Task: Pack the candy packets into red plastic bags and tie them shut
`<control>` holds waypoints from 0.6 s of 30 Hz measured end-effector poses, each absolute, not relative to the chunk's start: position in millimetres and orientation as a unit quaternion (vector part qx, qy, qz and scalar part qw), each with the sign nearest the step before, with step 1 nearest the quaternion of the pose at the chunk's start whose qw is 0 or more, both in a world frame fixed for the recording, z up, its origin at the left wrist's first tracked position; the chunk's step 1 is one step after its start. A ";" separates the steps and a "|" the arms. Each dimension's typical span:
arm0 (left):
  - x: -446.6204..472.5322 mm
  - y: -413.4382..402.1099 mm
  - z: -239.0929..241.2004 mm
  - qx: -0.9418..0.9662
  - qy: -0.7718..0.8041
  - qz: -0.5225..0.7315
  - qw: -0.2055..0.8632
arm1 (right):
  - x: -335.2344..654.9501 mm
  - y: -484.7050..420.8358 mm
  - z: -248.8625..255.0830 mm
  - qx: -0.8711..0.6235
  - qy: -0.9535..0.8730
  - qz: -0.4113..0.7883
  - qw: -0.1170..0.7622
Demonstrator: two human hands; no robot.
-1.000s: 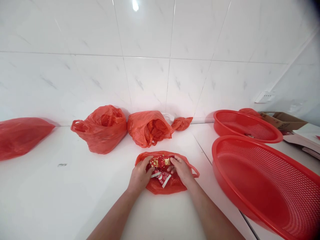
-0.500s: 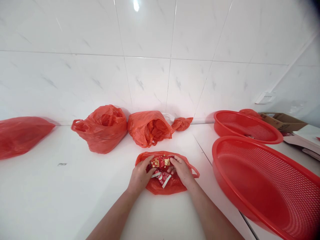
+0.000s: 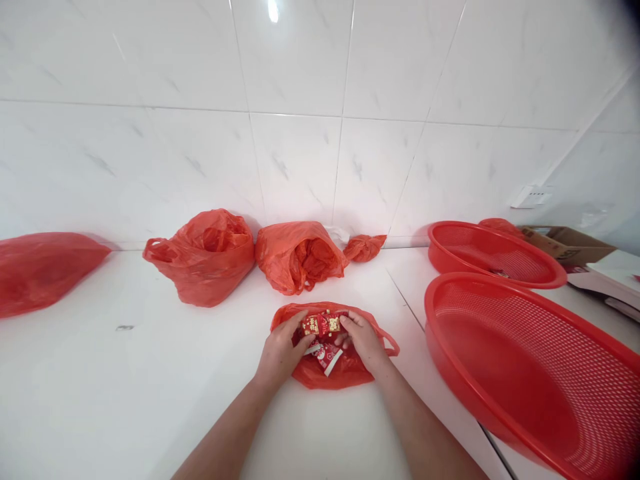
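In front of me a red plastic bag (image 3: 345, 379) lies opened out on the white table. Over its mouth, my left hand (image 3: 281, 347) and my right hand (image 3: 366, 341) pinch two red-and-gold wrapped candies (image 3: 321, 324) side by side, one at each hand's fingertips. Beneath them, inside the bag, rests a red-and-white packet (image 3: 329, 357) with a pale end strip. The bag's handle loop sticks out to the right of my right hand. Some fingers of both hands are partly hidden by the candies and the bag.
Two red plastic bags (image 3: 210, 267) (image 3: 300, 257) stand against the tiled wall, with a small knotted bag (image 3: 365, 248) beside them. Another red bag (image 3: 47, 273) lies far left. To the right are two red mesh baskets (image 3: 510, 360) (image 3: 480, 250) and a cardboard box (image 3: 567, 247).
The red-and-gold candies have turned slightly between my fingertips. Both hands stay in nearly the same place, and the bag lies as before.
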State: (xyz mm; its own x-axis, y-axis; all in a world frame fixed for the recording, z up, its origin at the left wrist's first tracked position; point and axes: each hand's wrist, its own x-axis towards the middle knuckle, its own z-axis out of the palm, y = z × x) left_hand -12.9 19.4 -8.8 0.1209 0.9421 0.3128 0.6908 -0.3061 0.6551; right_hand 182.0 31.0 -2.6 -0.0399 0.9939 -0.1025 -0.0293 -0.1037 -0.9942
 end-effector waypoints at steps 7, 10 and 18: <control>-12.8 19.4 -9.3 0.727 0.557 0.362 0.175 | 182.9 32.3 -7.2 -0.490 -0.471 0.565 0.468; -12.6 19.2 -8.9 0.724 0.562 0.357 0.182 | 182.7 31.9 -6.5 -0.492 -0.471 0.566 0.465; -11.9 19.1 -7.6 0.721 0.563 0.358 0.189 | 182.9 31.1 -4.4 -0.488 -0.472 0.568 0.466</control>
